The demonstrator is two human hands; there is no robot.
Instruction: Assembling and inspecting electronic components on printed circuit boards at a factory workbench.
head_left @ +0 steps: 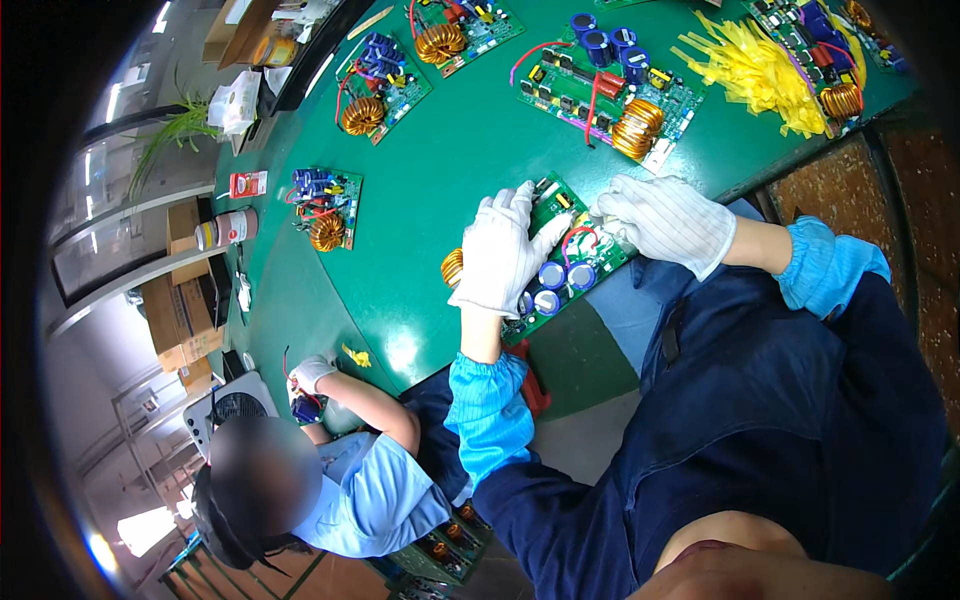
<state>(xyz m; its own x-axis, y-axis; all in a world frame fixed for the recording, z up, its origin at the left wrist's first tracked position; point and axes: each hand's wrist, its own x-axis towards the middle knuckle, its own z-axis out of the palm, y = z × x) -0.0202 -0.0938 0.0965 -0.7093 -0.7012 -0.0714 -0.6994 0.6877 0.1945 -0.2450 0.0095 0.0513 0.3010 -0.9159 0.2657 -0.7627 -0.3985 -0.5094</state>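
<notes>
A green circuit board (546, 212) lies at the table's near edge, tilted, with several blue cylindrical capacitors (552, 275) and a red wire (577, 232) on it. My left hand (500, 250), in a white striped glove, grips the board, its palm covering much of the left part. A copper-coloured coil (453, 268) peeks out beside that hand. At the board's right side my gloved right hand (672, 222) has its fingers pinched together close to the surface. Whatever sits between those fingertips is too small to make out.
Further boards with coils stand on the green table (470, 130), the largest board (610, 100) straight ahead. Yellow strips (755, 85) are heaped at the far right. A co-worker in a light blue shirt (375, 500) handles a small part at the lower left, near a fan (238, 405).
</notes>
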